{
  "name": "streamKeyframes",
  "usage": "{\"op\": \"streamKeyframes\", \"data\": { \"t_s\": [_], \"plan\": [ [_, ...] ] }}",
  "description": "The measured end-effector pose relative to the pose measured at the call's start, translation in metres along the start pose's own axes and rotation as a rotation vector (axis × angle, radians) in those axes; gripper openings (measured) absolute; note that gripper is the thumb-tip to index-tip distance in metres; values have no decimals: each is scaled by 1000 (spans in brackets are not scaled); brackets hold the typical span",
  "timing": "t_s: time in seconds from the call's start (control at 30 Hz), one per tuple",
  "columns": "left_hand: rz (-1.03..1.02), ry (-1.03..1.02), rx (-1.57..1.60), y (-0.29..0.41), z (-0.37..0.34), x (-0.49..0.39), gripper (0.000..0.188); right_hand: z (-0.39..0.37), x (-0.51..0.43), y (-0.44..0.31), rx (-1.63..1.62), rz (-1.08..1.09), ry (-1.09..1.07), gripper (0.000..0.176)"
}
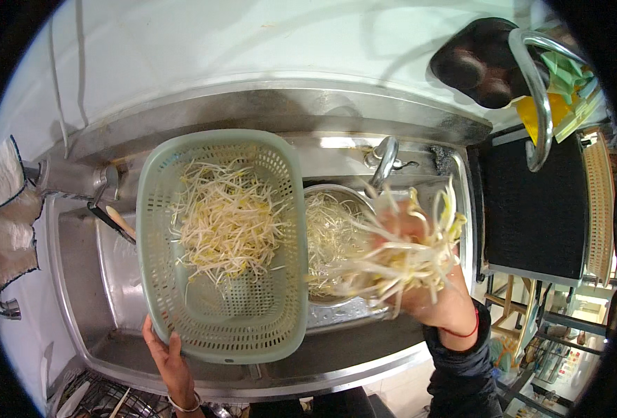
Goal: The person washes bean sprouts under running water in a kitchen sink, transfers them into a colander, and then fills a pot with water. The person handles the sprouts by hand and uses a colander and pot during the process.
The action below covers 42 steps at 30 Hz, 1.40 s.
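Observation:
A pale green plastic colander basket [225, 355] sits over the sink, with a heap of bean sprouts [230, 224] inside it. My left hand [170, 355] grips its near left corner, thumb over the rim. My right hand [418, 298] is raised over the right basin, shut on a bunch of bean sprouts [408, 251] that is blurred and hides most of the fingers. Below and left of that bunch, a round metal bowl [340, 189] holds more bean sprouts [329, 224] in water. The colander's right side overlaps the bowl in view.
A stainless steel double sink [73, 271] spans the middle, with a faucet [386, 159] behind the bowl. A black-handled utensil [112, 222] leans in the left basin. Right of the sink stands a black-topped surface [536, 209]. A wire rack [110, 397] is at lower left.

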<state>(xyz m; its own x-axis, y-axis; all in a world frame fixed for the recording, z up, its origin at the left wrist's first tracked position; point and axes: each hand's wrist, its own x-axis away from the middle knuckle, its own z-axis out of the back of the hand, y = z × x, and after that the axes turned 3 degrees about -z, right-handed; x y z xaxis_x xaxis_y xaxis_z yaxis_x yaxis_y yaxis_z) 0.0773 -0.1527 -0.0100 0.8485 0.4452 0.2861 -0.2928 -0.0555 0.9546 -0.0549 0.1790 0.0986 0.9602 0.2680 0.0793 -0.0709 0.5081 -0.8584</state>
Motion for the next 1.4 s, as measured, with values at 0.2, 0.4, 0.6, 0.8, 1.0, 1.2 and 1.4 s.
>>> {"op": "streamKeyframes", "data": {
  "t_s": [0.2, 0.4, 0.6, 0.8, 1.0, 1.2, 1.4],
  "plan": [
    [51, 24, -27, 5, -4, -1, 53, -70, -72, -15, 1, 197, -138, 54],
    [11, -13, -51, 4, -1, 1, 52, -47, -63, 16, 105, 276, -84, 32],
    [4, 41, -105, 0, 0, 1, 51, -32, -19, 104, -12, -367, 47, 14],
    [-15, -17, -69, -1, 3, 0, 48, -85, 21, 215, 390, -558, 129, 68],
    [-37, -2, -93, 0, 0, 1, 48, -127, -15, 234, 122, -714, -77, 107],
    [1, 15, -123, 6, -3, 1, 49, -173, -41, 230, 591, -397, -207, 97],
    [34, 35, -97, 7, -7, 2, 49, -199, -38, 249, 655, -585, -221, 82]
  ]
}}
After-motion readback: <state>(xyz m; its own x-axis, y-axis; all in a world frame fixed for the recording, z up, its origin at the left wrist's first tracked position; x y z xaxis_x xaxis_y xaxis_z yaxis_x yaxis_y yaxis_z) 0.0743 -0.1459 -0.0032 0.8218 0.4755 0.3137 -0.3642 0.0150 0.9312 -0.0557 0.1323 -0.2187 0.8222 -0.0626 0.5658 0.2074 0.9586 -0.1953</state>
